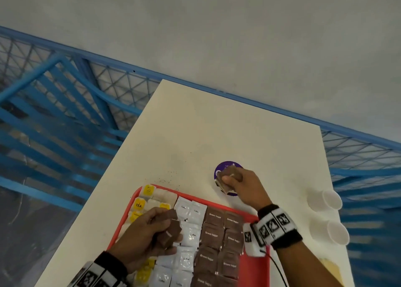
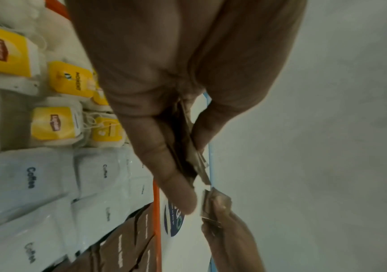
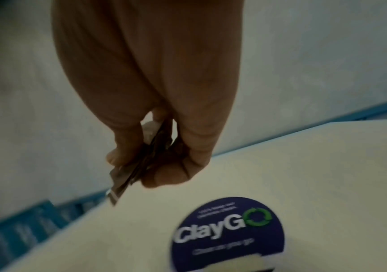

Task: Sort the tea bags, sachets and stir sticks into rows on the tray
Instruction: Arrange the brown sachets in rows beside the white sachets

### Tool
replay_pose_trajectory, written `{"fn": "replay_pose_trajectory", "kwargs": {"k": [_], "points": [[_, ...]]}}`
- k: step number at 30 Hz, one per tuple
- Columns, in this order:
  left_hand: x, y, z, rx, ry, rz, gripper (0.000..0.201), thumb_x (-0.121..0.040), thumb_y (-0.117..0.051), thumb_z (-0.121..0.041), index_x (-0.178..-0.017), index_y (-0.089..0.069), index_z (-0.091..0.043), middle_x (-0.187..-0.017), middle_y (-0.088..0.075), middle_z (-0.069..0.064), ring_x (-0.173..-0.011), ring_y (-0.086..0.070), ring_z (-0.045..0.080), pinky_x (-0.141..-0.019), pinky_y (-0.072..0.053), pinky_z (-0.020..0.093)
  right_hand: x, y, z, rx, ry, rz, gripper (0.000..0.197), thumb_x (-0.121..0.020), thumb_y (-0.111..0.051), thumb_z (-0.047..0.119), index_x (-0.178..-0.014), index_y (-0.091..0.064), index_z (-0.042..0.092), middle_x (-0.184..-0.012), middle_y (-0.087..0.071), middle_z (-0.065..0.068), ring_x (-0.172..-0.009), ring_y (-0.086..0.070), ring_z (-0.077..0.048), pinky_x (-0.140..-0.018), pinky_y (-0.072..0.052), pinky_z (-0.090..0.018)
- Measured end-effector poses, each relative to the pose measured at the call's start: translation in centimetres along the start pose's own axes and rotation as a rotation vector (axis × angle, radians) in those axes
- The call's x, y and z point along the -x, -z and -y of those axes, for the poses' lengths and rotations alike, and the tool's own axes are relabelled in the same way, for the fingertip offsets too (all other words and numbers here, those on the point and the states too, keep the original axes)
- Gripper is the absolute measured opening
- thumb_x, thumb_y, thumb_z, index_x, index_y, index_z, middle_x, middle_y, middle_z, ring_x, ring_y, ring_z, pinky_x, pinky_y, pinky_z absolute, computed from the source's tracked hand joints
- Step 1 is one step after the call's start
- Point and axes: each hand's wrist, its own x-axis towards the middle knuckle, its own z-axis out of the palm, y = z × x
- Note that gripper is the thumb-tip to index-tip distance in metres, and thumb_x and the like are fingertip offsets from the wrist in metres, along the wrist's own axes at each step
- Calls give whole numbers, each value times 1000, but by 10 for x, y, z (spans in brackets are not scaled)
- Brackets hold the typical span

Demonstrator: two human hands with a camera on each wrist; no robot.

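Red plastic forms the tray (image 1: 261, 265) at the near edge of the white bench (image 1: 217, 130) in the head view. On it run rows: yellow-tagged tea bags (image 1: 138, 205) at the left, white coffee sachets (image 1: 191, 234) in the middle, brown sugar sachets (image 1: 214, 235) at the right. The left hand (image 1: 141, 236) hangs over the tea and coffee rows, fingers curled round a small stack of brown sachets (image 1: 171, 228). The right hand (image 1: 243, 184) is beyond the tray's far rim, over a round purple sticker (image 1: 219, 171) on the bench, pinching another brown bundle (image 1: 227, 176). Two white paper cups (image 1: 329, 200) lie on their sides near the bench's right edge.

From the left wrist, the left hand (image 2: 164, 92) clamps its sachets (image 2: 188, 143) between thumb and fingers above the tea bags (image 2: 55, 123) and coffee sachets (image 2: 27, 176); the right hand (image 2: 229, 230) shows lower down with its bundle.

From the right wrist, the right hand (image 3: 153, 92) grips thin brown sachets (image 3: 136, 169) edge-on between thumb and fingers, above the bench (image 3: 304, 165) and just beyond the sticker (image 3: 229, 233), which reads "ClayGO".
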Motion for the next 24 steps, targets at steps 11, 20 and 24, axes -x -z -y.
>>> {"fn": "replay_pose_trajectory", "kwargs": {"k": [11,20,24], "points": [[22,-36,63,28,354,279,38,-94,-56,-25,-114,-70,4,-116,-67,27,-89,-69,42,-75,-56,47,186,-85,1,68,59,385,23,-86,-67,39,-90,-70,16,-99,-63,13,-92,-53,11,-104,-36,-24],[47,-42,56,-262,104,258,43,-87,-70,-17,-119,-54,6,-78,-64,22,-55,-62,25,-39,-47,24,205,-68,19,-196,63,-1,14,-88,-72,19,-78,-73,30,-83,-74,15,-75,-68,-1,-70,-49,-11],[56,-42,46,-333,13,303,28,-90,-68,-12,-115,-59,-3,-81,-68,22,-59,-66,28,-38,-46,23,214,-57,11,-432,-37,-79,18,-87,-71,4,-100,-69,15,-83,-74,7,-74,-69,-7,-69,-52,-18]]}}
